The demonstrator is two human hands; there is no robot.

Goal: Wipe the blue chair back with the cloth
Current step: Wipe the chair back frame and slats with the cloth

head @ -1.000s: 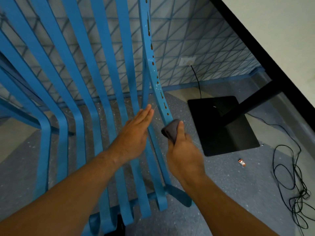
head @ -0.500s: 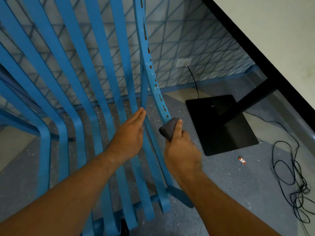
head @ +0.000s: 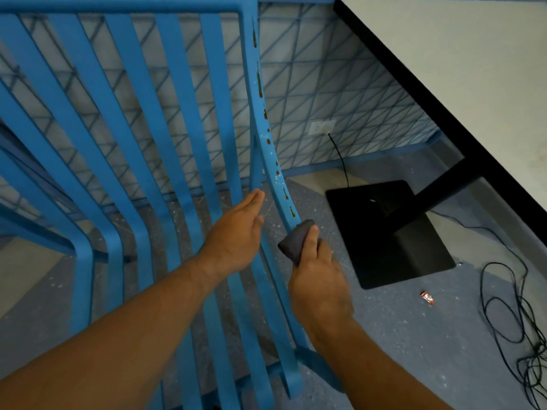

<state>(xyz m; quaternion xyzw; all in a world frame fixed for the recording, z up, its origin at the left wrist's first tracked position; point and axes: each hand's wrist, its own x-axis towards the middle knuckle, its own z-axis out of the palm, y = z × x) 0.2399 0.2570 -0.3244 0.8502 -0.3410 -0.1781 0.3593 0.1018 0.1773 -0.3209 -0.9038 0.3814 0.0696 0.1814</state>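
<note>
Under white table (head: pixel 473 69): speckled grey floor (head: pixel 399 335).

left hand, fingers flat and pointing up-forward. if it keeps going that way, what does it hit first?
Probably the blue chair back: the left hand points at the edge slat just above its fingers. Depth is unclear; it might slide alongside instead.

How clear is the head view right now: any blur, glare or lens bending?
Head view: dim and even, no glare; right hand and cloth slightly soft, left hand sharper; wide-angle lens bows the chair back slats and table edge.
</note>
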